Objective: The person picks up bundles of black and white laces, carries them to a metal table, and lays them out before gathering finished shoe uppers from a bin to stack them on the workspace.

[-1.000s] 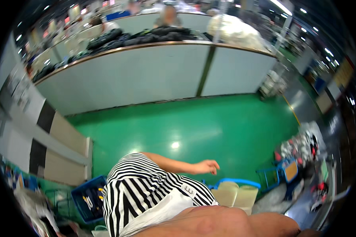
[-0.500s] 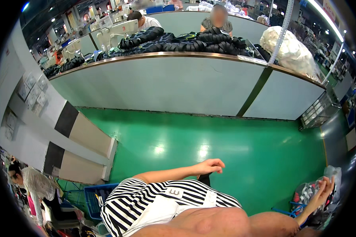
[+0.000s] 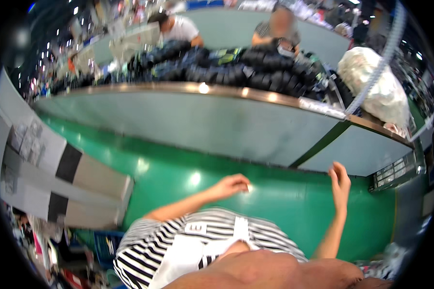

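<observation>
My left hand hangs in front of my striped shirt, its fingers loosely bent and nothing visible in them. To the right, my right hand is raised with thumb and fingers apart, holding nothing. Both are over the green floor, and neither touches anything. Ahead of them stands a pale grey partition with a brown top edge. Behind that edge lies a heap of dark, puffy quilted garments. The picture is partly blurred.
A large whitish bag rests by a metal post at the far right, above a wire cart. At left stands a pillar, with a blue basket nearby. Two people sit beyond the partition.
My right hand has swung up and inward, away from the bag of scraps at lower right. My left hand has shifted slightly left and up. The view has tilted, and the partition appears lower.
</observation>
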A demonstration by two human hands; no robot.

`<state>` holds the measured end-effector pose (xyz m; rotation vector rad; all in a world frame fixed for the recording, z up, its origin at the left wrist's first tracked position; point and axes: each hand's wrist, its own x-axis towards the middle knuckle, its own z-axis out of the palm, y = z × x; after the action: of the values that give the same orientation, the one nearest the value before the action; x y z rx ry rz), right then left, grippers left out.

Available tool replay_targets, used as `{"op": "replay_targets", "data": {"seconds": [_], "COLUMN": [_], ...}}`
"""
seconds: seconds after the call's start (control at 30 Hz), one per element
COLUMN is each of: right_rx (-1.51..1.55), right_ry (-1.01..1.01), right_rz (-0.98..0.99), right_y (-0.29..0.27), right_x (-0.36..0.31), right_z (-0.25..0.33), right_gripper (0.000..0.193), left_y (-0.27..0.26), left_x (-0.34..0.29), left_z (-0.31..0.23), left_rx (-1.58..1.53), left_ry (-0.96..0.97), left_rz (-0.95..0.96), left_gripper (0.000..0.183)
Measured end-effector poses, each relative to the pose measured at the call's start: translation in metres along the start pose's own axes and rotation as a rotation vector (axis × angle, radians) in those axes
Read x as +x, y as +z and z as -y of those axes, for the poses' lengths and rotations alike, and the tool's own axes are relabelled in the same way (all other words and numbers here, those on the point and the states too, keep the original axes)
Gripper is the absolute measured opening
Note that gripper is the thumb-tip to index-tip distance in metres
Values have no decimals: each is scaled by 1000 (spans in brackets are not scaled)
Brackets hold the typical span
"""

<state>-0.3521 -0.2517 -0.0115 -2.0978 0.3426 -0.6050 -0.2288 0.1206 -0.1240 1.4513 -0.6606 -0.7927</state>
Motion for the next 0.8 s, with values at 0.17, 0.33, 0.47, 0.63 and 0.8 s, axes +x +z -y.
{"op": "replay_targets", "data": {"seconds": [0.17,0.33,0.47,0.63,0.8], "right_rx": [18,-28,-43,-45,-54], "right_ry": [-174,-208,-90,-34,-16], "right_rz": [435,796,754,704,743], "right_y": [110,189,228,278,325], "right_x": [87,150,203,272,322], "right_z": [30,38,37,58,77], "right_gripper": [26,29,29,29,30], "left_y": [-76,-197,-314,-418,-458], "left_x": [23,82,156,262,347], "left_z": [-62,-113,-149,-180,-163], "left_rx": [-30,195,458,892,1309], "left_ry": [-92,130,393,504,474], "left_rz": [-103,-146,-255,-441,-311], "left_gripper": [23,23,24,33,64]}}
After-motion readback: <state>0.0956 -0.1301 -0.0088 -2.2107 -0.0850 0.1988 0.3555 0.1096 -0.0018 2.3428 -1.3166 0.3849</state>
